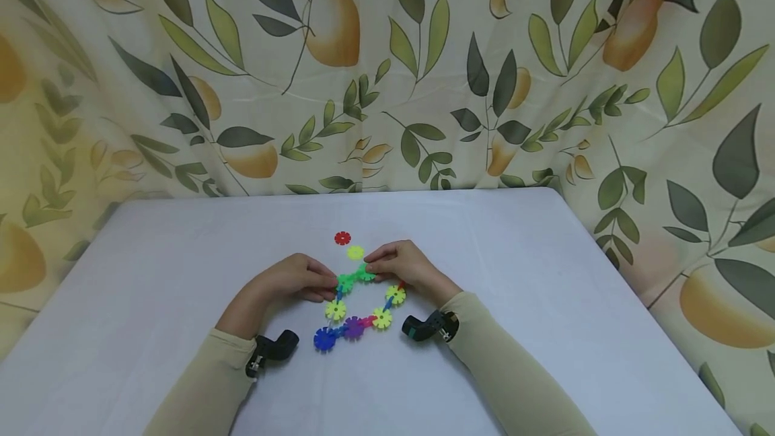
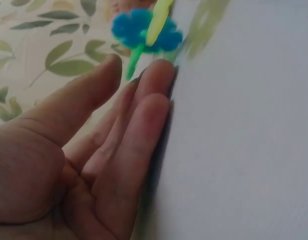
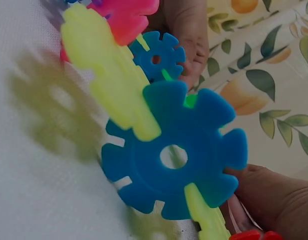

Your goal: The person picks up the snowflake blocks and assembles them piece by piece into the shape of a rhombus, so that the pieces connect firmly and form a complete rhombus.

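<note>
A ring of notched plastic interlocking discs lies on the table, with green discs (image 1: 345,283) at its far side. My right hand (image 1: 408,264) pinches the right green disc (image 1: 365,274) between thumb and fingertips. At the far left of the ring, my left hand (image 1: 295,278) has its fingertips right at the other green disc. The left wrist view shows its thumb (image 2: 101,82) apart from fairly straight fingers, close to a blue disc (image 2: 126,30). In the right wrist view, a large blue disc (image 3: 138,170) joins yellow discs (image 3: 103,70) and partly hides my right hand.
A loose yellow disc (image 1: 355,252) and a red disc (image 1: 342,238) lie beyond the ring. The ring's near-left tail ends in a dark blue disc (image 1: 324,339). White cloth covers the table (image 1: 181,241); a leaf-and-fruit patterned curtain (image 1: 424,86) hangs behind it.
</note>
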Demonstrator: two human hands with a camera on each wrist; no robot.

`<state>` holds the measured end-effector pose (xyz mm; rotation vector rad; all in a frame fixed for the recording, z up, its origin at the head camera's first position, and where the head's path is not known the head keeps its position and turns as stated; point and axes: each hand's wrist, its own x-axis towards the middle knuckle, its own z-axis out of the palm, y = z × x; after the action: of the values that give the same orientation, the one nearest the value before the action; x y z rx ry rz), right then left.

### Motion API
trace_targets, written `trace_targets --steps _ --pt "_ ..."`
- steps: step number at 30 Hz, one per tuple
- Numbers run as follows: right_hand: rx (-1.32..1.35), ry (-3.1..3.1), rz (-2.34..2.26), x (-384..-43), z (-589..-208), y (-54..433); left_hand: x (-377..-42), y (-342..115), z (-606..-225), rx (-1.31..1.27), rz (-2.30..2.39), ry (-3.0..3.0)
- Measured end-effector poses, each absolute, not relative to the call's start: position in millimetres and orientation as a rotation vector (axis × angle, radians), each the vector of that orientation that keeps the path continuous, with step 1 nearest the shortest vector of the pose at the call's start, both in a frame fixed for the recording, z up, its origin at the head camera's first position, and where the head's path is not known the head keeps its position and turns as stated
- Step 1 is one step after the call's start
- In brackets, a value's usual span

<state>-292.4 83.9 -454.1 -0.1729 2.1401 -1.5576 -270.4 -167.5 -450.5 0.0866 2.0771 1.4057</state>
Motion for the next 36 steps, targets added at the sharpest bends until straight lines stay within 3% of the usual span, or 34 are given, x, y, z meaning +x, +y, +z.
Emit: trace_targets --steps 17,36 --pt "-0.458 2.161 -1.449 -300.4 -458.9 73.1 -270.2 -178.3 -446.8 0.184 1.346 2.097" --pt "-0.412 2.162 -1.48 -293.7 -458.8 59.2 -273.3 -162.3 -456.9 0.127 1.352 2.334"
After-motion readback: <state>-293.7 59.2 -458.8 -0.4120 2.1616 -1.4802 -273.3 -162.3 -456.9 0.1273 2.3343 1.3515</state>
